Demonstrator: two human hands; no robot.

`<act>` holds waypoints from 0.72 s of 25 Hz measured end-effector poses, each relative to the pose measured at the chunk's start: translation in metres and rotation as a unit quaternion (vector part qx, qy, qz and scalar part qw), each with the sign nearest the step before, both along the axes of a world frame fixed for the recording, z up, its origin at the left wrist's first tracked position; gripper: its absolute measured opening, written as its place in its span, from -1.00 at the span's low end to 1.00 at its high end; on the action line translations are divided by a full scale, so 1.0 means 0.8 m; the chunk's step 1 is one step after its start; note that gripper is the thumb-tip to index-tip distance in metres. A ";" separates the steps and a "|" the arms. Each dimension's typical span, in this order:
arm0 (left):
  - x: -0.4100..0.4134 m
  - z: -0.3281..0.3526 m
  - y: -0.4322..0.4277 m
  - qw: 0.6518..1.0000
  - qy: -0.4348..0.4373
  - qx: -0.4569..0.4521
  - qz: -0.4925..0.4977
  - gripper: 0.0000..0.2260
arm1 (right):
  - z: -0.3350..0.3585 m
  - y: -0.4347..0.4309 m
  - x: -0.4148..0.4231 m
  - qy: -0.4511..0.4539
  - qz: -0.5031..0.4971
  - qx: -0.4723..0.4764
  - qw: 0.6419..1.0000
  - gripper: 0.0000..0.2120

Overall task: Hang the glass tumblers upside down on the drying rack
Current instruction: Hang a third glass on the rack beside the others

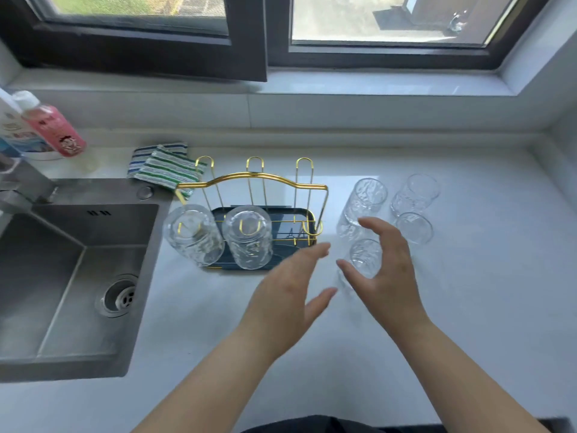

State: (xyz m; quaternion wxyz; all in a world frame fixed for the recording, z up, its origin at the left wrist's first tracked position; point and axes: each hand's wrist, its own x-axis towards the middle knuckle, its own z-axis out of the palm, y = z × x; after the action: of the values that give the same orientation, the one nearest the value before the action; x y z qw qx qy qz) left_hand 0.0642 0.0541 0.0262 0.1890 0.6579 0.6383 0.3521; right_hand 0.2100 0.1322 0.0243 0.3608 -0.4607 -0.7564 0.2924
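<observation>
A gold wire drying rack point(259, 178) stands on a dark blue tray point(282, 264) in the middle of the white counter. Two glass tumblers hang upside down on its front pegs, one at the left point(192, 234) and one beside it point(248, 235). To the right of the rack several more tumblers stand upright, the nearest one point(365, 256) just in front of my right hand point(385, 276), whose fingers curve around it without touching. My left hand point(287, 295) hovers open between the rack and that tumbler. Other tumblers stand behind point(363, 203), point(415, 192), point(413, 228).
A steel sink point(62, 276) with a drain lies to the left. Striped cloths point(162, 170) lie behind the rack, and bottles point(53, 126) stand at the far left. A window sill point(374, 85) runs along the back.
</observation>
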 end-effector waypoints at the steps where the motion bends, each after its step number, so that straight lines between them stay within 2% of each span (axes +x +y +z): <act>1: 0.017 -0.011 0.005 0.999 -0.011 -0.042 -0.013 -0.44 | -0.009 0.002 0.020 -0.002 -0.024 -0.032 0.999 -0.40; 4: 0.047 -0.052 0.035 0.986 -0.046 -0.161 0.013 -0.26 | -0.043 0.015 0.062 -0.035 -0.053 -0.166 0.984 -0.28; 6: 0.060 -0.068 0.066 0.973 -0.083 -0.210 0.044 -0.18 | -0.063 0.028 0.074 -0.070 -0.029 -0.235 0.969 -0.23; 7: 0.066 -0.075 0.082 0.968 -0.101 -0.222 0.057 -0.15 | -0.070 0.034 0.077 -0.079 -0.007 -0.260 0.962 -0.23; 10: 0.083 -0.086 0.114 0.966 -0.113 -0.228 0.047 -0.15 | -0.083 0.047 0.076 -0.071 0.047 -0.295 0.952 -0.41; 13: 0.094 -0.086 0.120 0.974 -0.109 -0.195 0.050 -0.27 | -0.084 0.052 0.081 -0.060 0.071 -0.305 0.948 -0.36; 16: 0.093 -0.065 0.106 0.976 -0.121 -0.163 0.078 -0.36 | -0.071 0.054 0.094 0.033 0.075 -0.343 0.936 -0.41; 18: 0.089 -0.040 0.089 0.975 -0.159 -0.131 0.085 -0.40 | -0.054 0.052 0.100 0.146 0.028 -0.416 0.897 -0.60</act>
State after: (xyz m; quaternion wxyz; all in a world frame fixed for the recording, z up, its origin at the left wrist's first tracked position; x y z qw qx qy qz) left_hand 0.1355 0.1253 -0.0054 0.3421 0.5066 0.6940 0.3803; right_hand 0.2900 0.1735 -0.0189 0.2337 -0.4996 -0.5171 0.6545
